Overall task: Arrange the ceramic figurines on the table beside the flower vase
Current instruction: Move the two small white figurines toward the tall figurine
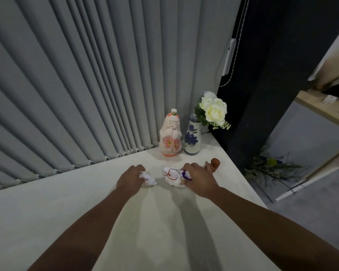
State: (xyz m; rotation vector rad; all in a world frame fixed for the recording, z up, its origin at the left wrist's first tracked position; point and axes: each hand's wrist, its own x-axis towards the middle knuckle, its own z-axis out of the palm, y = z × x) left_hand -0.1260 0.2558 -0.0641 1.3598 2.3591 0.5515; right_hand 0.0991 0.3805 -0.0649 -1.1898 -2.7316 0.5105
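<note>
A white vase with blue flowers painted on it holds white roses in the table's far right corner. A pink-and-white doll figurine stands upright just left of the vase, almost touching it. My left hand is closed over a small white figurine on the table. My right hand grips a larger white figurine with red and purple markings, which rests on the table. A small brown figurine stands right behind my right hand, partly hidden.
The pale table ends at a right edge running diagonally toward me. Grey vertical blinds hang along its far side. A dark pillar rises behind the vase. A plant sits on the floor to the right.
</note>
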